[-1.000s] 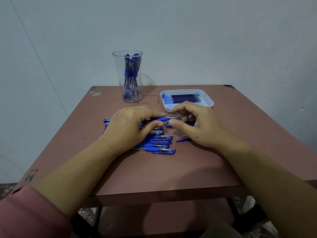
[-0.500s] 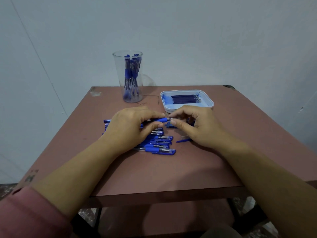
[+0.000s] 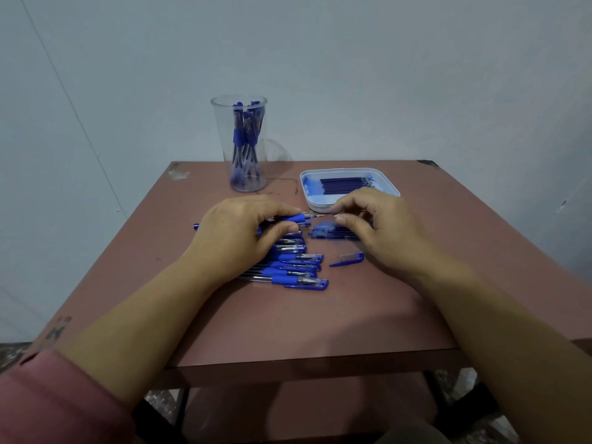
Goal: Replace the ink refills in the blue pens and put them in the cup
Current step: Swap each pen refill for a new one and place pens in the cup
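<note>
Since half a second ago the right hand (image 3: 378,225) has drawn back from the pen (image 3: 296,218), leaving a gap at its bare tip. The left hand (image 3: 243,232) curls round the barrel, above the pile (image 3: 294,267), well short of the cup (image 3: 239,145). Right thumb and forefinger pinch together; whether on a small part cannot be told. Any such piece could slip among the pens, and a tilted barrel could shed its refill.

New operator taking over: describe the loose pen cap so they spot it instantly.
On the brown table, find the white tray at the far right, then come nearer, past the right hand. The loose cap lies alone between that hand and the row of pens. Unlike them it is short, clear with a blue clip.
</note>
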